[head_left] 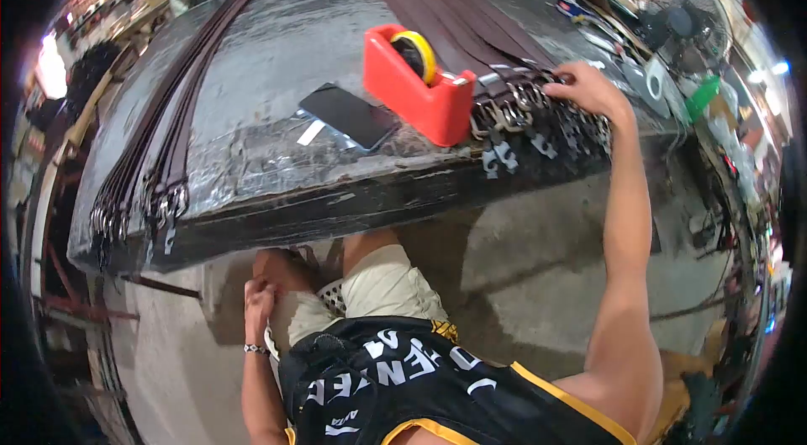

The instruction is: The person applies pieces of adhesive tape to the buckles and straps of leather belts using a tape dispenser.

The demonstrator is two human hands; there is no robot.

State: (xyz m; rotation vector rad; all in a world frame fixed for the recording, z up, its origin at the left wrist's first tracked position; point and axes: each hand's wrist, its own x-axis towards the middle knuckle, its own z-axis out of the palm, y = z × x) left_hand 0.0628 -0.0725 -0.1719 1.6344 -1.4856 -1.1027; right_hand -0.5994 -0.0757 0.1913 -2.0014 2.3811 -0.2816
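Observation:
My right hand (588, 92) reaches over the right part of the table, its fingers pinched at the metal buckles (517, 105) of a pile of dark brown belts (454, 12). What exactly the fingertips hold is too small to tell. Grey hook-like tags hang from these buckles over the table's front edge. Down by my thigh, below the table, is my left hand (261, 298), its fingers curled. Left of the belt pile stands a red tape dispenser (420, 92) with a yellow-rimmed roll. Beside it a black phone (346, 115) lies flat, near a small white strip (310, 132).
More dark belts (189, 100) lie along the left side of the table (277, 50), buckles at its front edge. A fan (683, 22), a green bottle (704, 97) and assorted clutter stand at the right. Shelves with goods line the left.

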